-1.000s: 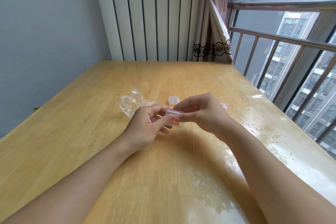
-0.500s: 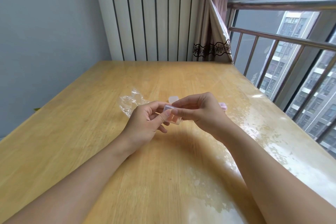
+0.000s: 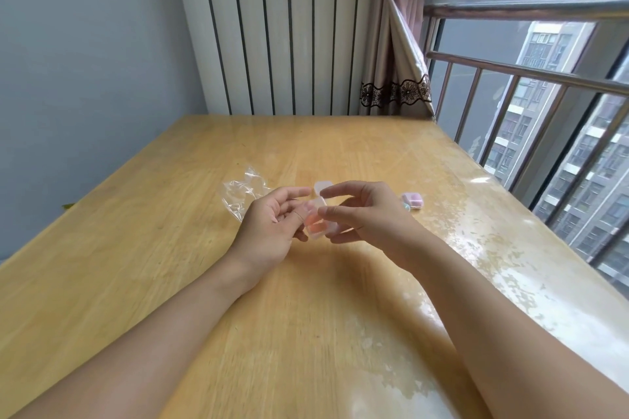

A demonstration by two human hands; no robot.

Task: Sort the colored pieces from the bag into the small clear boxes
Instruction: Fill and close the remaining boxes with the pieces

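Observation:
A small clear box (image 3: 318,227) with an orange piece inside sits between my two hands, low over the wooden table (image 3: 170,248). My left hand (image 3: 272,228) presses its thumb against the box's left side, with the index finger stretched out above. My right hand (image 3: 367,214) has its thumb on the box's top edge and its lower fingers curled under the right side; its index finger is lifted off. The crumpled clear bag (image 3: 243,192) lies just behind my left hand. Whether anything is in the bag cannot be made out.
Another small clear box (image 3: 321,186) stands just behind my fingers. To the right lies a box with a purple piece (image 3: 412,200), with something greenish at its left edge. A window railing (image 3: 510,71) runs along the table's right side, and a grey wall along the left.
Both hands have loosened: the index fingers lifted and spread apart. The box has dropped lower between them, and its orange piece now shows.

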